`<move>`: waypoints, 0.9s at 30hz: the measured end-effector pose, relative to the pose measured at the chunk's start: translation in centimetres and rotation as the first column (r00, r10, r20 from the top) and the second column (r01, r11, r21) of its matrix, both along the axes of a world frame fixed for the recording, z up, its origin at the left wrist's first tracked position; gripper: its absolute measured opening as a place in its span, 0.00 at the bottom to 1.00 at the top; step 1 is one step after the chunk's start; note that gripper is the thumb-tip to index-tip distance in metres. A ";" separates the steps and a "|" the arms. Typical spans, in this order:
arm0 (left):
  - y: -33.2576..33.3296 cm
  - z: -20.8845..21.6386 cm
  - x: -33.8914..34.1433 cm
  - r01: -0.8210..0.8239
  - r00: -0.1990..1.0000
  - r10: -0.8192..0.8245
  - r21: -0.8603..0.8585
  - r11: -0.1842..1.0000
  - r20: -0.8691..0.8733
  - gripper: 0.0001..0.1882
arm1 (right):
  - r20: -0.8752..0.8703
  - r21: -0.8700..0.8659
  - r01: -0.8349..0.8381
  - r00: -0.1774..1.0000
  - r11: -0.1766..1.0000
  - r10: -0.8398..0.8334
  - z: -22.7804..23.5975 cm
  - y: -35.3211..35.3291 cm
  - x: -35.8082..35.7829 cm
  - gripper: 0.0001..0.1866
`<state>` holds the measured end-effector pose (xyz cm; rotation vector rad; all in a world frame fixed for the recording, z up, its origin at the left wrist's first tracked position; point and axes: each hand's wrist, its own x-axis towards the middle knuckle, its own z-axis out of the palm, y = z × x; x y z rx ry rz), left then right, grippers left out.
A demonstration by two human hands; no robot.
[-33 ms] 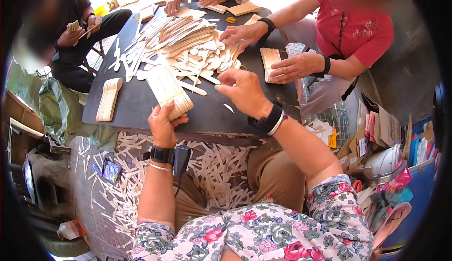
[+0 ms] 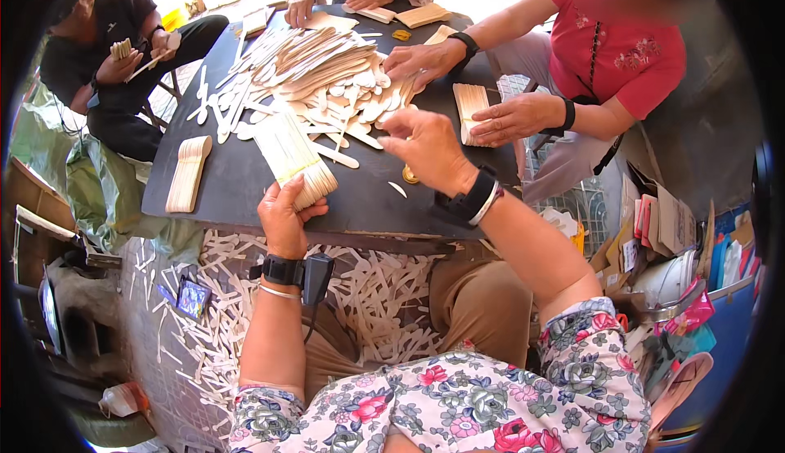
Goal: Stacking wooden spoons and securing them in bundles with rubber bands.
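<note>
My left hand (image 2: 284, 212) is closed around the lower end of a bundle of flat wooden spoons (image 2: 288, 152). A thin yellow band circles the bundle, which is tilted over the table's near side. My right hand (image 2: 433, 149) hovers at the near right edge of a heap of loose wooden spoons (image 2: 315, 65). Its fingers are loosely bent and apart, and I see nothing held in them. Just below that hand lies a small yellow ring-shaped thing (image 2: 410, 173), partly hidden. Another neat bundle of wooden spoons (image 2: 189, 173) rests on the table to the left.
On the dark table (image 2: 384, 208), a co-worker's hand (image 2: 517, 118) touches a further bundle (image 2: 471, 112). Another co-worker at left holds spoons (image 2: 121, 49). Loose spoons litter the floor (image 2: 225, 322). Cardboard boxes (image 2: 666, 216) stand at right.
My right hand has shifted slightly up and to the right, uncovering the yellow ring-shaped thing. The co-worker at left has moved their hands a little. My left hand is nearly still.
</note>
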<state>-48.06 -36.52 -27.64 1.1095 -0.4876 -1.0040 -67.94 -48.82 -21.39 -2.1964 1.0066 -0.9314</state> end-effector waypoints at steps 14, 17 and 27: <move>-2.3 0.2 -1.1 0.046 0.976 -0.042 -0.013 0.999 0.214 0.15 | -0.352 -0.409 0.312 0.813 0.857 -0.464 3.6 -24.5 -3.6 0.14; -2.1 0.5 -1.1 0.036 0.970 -0.033 -0.011 0.999 0.243 0.14 | -0.396 -0.481 0.315 0.755 0.818 -0.523 3.8 -26.8 -3.0 0.16; -1.3 0.9 -1.4 0.041 0.973 -0.040 0.001 0.999 0.229 0.13 | -0.281 -0.722 0.307 0.688 0.620 -0.669 5.2 -26.0 -4.1 0.10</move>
